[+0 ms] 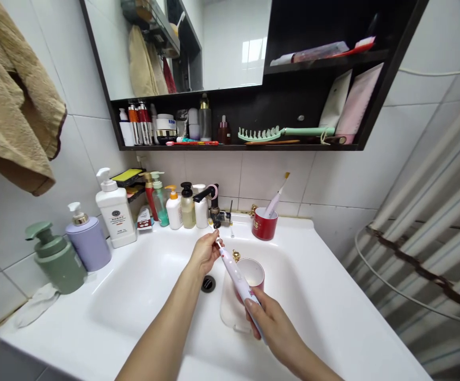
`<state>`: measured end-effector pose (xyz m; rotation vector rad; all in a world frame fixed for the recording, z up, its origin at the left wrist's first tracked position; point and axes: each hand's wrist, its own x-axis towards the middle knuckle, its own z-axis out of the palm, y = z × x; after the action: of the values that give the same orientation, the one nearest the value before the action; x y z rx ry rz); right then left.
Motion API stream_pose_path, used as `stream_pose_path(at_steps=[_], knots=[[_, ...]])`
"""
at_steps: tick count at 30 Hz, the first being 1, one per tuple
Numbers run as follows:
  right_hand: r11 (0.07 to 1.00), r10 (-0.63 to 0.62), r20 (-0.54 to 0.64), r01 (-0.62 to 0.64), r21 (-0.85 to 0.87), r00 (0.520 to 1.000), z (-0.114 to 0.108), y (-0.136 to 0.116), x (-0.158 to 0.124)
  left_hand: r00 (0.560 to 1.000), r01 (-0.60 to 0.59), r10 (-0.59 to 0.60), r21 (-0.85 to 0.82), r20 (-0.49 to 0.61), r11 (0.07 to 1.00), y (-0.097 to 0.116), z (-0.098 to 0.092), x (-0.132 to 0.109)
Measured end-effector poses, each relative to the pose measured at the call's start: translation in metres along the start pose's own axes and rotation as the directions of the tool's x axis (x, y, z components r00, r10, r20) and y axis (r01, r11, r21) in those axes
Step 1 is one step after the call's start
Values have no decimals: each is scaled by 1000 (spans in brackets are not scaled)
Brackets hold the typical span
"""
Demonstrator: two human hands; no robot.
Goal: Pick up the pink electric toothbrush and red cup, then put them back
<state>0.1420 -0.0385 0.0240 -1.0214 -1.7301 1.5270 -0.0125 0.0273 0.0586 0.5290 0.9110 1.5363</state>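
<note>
Over the sink (135,296), a pale pink electric toothbrush (236,272) slants from lower right to upper left. My right hand (272,320) is wrapped round the lower part of its handle. At the narrow upper end, my left hand (206,251) has its fingers closed about the brush head, which they mostly hide. Beneath the toothbrush a red cup with a white inside (254,270) stands in the basin, beside a pale translucent tray (230,312). The drain (208,284) shows just right of my left forearm.
A black faucet (213,203) rises at the back of the sink. Another red cup (264,226) on the rim holds a second electric toothbrush (274,201). Several pump bottles (117,217) line the left and back. Above hangs a dark mirror cabinet (238,147); a ribbed curtain (420,222) is at right.
</note>
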Motion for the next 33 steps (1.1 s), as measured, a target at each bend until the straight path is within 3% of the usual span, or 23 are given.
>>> stream_pose_path(at_steps=[8,14,18,22,25,30,33], knots=[[1000,24,-16,-24,1,1000,0,-3,-1,999,-49,50,-30,18,998,-5,1,0],[997,70,-47,-69,33,996,0,-7,-2,993,-114,116,105,-17,988,-8,4,-3],[982,119,10,-119,144,993,1,-14,-4,997,-77,77,94,6,993,-10,4,-4],[985,119,-24,-114,131,993,0,-16,-4,999,-35,32,71,39,997,-11,6,-4],[986,117,-42,-111,127,992,0,-15,-4,1000,-8,7,58,23,998,-12,8,-5],[961,141,24,-142,238,990,0,-18,-6,999,32,-32,58,-8,998,-15,11,-7],[966,150,-15,-144,213,989,1,-19,-6,999,32,-31,76,-18,997,-18,13,-8]])
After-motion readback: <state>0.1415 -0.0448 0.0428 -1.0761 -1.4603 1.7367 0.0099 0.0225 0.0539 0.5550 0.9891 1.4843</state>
